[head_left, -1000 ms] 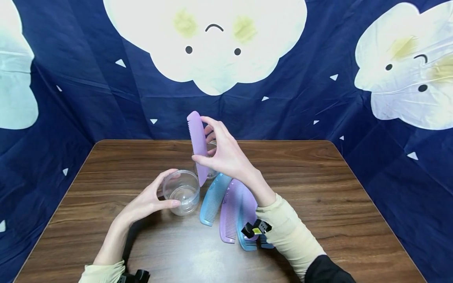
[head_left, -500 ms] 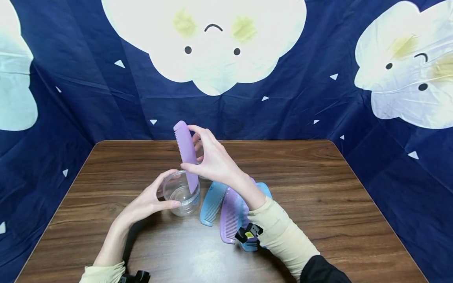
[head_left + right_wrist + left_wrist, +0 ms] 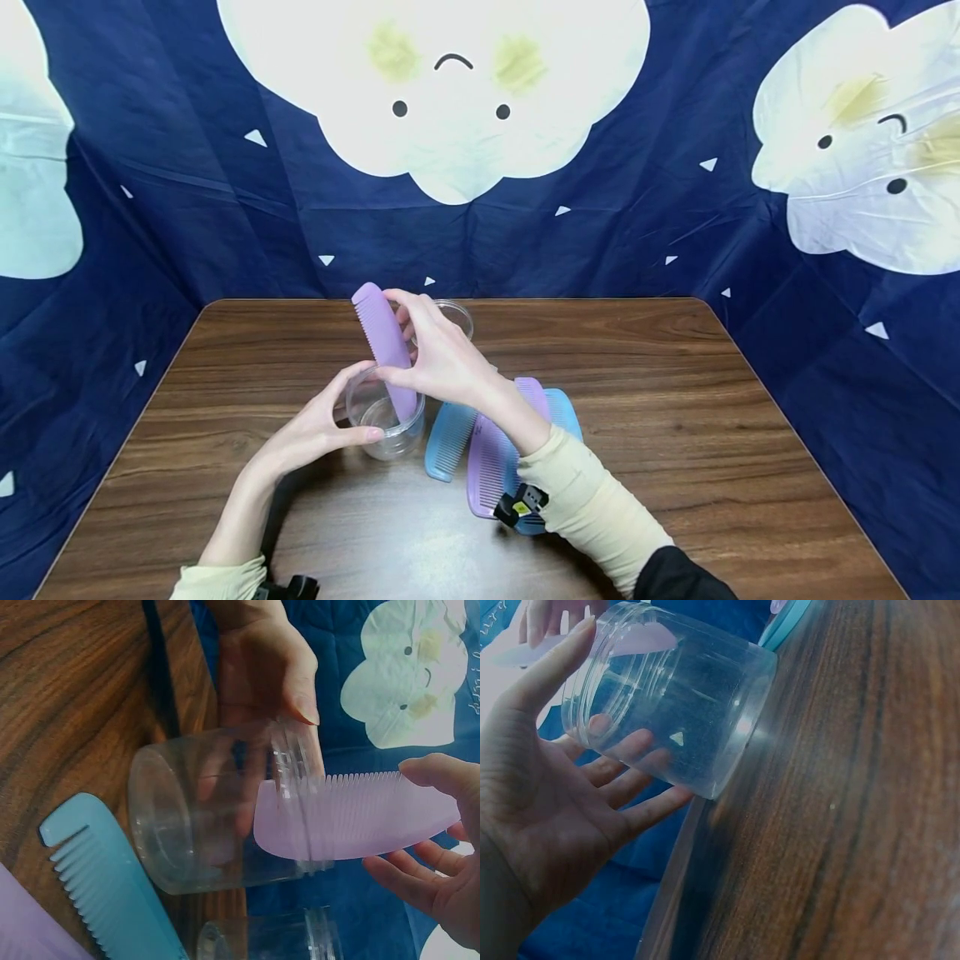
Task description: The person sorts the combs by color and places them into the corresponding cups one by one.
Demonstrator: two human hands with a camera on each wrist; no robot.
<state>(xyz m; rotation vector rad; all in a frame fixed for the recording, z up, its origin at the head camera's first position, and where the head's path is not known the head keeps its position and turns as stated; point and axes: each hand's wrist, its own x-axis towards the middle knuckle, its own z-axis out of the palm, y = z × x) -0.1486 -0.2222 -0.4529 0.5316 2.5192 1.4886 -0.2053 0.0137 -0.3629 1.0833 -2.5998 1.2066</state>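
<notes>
My left hand (image 3: 318, 421) grips a clear plastic jar (image 3: 390, 442) by its side, thumb and fingers curled round it near the rim. The jar stands upright on the table. My right hand (image 3: 442, 346) pinches a purple comb (image 3: 384, 329) between thumb and fingers, above the jar. In the right wrist view the lower end of the comb (image 3: 292, 825) is inside the jar's mouth, its upper part outside. The comb tilts, its top leaning left in the head view. Inside the jar (image 3: 705, 705) nothing but the comb's end shows in the left wrist view.
Several blue and purple combs lie fanned on the table right of the jar, among them a blue comb (image 3: 450, 437) and a purple comb (image 3: 489, 467), partly under my right forearm. A second clear jar (image 3: 456, 315) stands behind my right hand. The wooden table (image 3: 675, 433) extends rightward.
My right hand has moved left and down with the purple comb, whose lower end has passed from beside the jar into its mouth. The left hand and the jar have stayed in place.
</notes>
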